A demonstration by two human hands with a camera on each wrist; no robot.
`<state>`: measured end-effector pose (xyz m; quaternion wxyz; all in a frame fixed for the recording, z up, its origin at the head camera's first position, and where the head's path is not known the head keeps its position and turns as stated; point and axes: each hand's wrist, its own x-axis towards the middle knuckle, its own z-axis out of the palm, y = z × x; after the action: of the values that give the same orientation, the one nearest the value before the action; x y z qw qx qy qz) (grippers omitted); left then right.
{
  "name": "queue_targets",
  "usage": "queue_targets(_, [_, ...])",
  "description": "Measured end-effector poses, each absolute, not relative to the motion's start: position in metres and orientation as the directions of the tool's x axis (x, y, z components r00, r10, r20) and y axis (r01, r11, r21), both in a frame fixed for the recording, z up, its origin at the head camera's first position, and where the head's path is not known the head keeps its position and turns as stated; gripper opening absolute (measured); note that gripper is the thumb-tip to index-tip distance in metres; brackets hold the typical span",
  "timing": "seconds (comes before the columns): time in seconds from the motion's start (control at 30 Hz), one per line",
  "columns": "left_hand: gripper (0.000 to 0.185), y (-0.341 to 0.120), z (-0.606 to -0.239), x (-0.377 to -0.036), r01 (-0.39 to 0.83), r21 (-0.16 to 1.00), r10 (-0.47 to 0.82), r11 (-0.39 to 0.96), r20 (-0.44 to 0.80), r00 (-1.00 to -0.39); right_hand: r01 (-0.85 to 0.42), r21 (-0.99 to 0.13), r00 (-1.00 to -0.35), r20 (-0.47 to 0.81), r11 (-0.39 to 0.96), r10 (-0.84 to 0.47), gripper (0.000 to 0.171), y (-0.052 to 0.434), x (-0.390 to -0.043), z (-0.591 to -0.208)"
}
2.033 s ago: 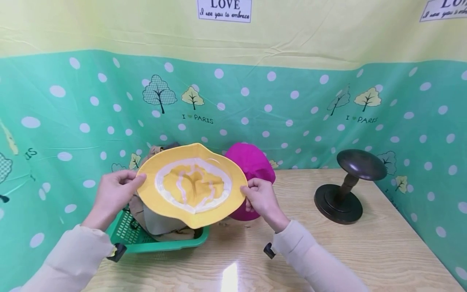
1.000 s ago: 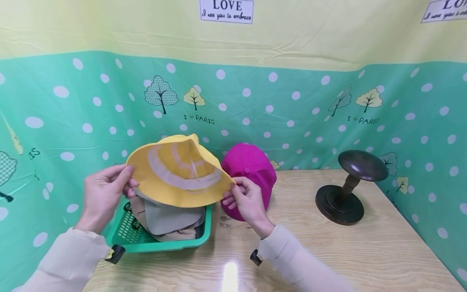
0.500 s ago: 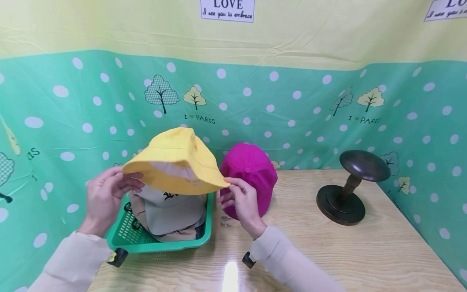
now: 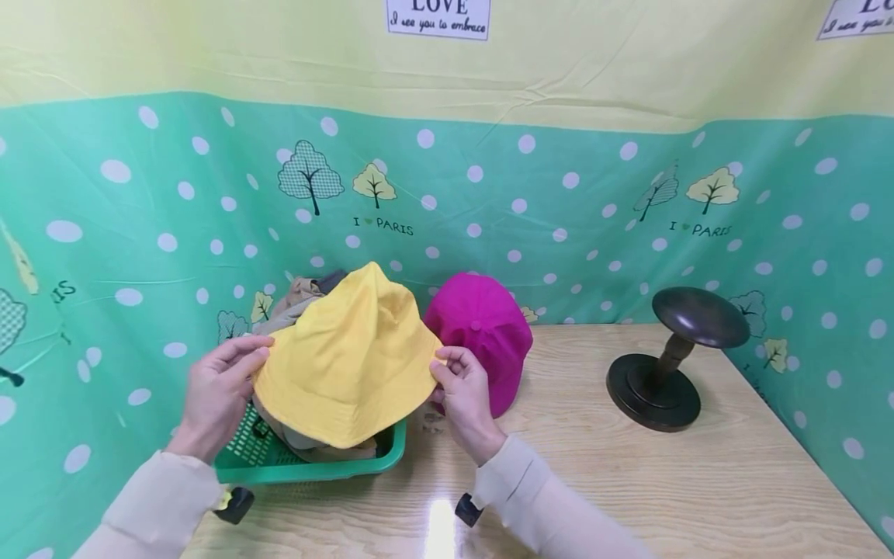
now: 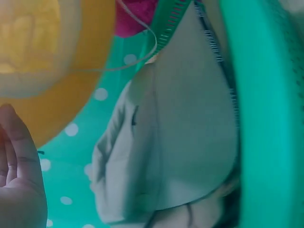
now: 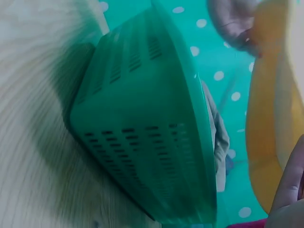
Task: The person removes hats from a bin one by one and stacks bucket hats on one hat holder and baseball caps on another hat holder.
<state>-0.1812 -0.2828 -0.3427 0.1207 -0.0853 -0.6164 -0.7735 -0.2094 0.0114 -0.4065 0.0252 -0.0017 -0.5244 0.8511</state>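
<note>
A yellow bucket hat [image 4: 349, 357] is stretched between both hands, its crown up and its brim tilted down toward me. The left hand [image 4: 225, 388] pinches the brim's left edge between thumb and fingers. At the opposite edge the right hand [image 4: 464, 396] pinches the brim likewise. Under the hat stands a green basket [image 4: 314, 470] with several hats in it, largely hidden by the yellow one. In the left wrist view a grey cap [image 5: 185, 118] lies in the basket, and the yellow hat's white inner band and a thin cord show.
A magenta cap [image 4: 482, 334] sits just right of the basket, by the curtain. Farther right on the wooden table [image 4: 559, 466] stands a dark hat stand [image 4: 663, 365] with a rounded top. A dotted green curtain [image 4: 489, 178] hangs behind and along the sides.
The yellow hat has turned over from inside showing to its outer crown showing, and it has come lower over the basket. Both hands kept to the brim; the right one moved left.
</note>
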Motion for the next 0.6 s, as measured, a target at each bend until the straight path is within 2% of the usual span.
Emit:
queue_targets(0.07, [0.019, -0.284, -0.348, -0.182, 0.247, 0.953, -0.102, -0.175, 0.232, -0.967, -0.012, -0.895, -0.999, -0.006, -0.445, 0.038, 0.027, 0.011, -0.209, -0.407])
queue_targets(0.17, [0.039, -0.286, -0.355, -0.184, 0.177, 0.976, -0.134, -0.124, 0.161, -0.978, 0.030, -0.892, -0.999, -0.043, -0.450, 0.018, 0.036, 0.010, -0.207, -0.406])
queue_targets(0.27, [0.062, -0.288, -0.360, -0.186, 0.101, 0.990, -0.140, -0.101, 0.086, -0.986, 0.079, -0.882, -0.997, -0.081, -0.465, -0.015, 0.034, 0.009, -0.206, -0.406])
queue_targets(0.33, [0.070, -0.290, -0.361, -0.187, 0.051, 0.994, -0.136, -0.093, 0.038, -0.990, 0.105, -0.872, -0.994, -0.100, -0.479, -0.036, 0.030, 0.009, -0.206, -0.407])
queue_targets(0.43, [0.062, -0.291, -0.362, -0.187, -0.013, 0.996, -0.133, -0.086, -0.024, -0.991, 0.126, -0.872, -0.992, -0.121, -0.474, -0.043, 0.026, 0.008, -0.206, -0.409])
queue_targets(0.6, [0.027, -0.293, -0.366, -0.187, -0.068, 0.993, -0.129, -0.101, -0.081, -0.988, 0.127, -0.885, -0.992, -0.124, -0.447, -0.036, 0.020, 0.008, -0.208, -0.411])
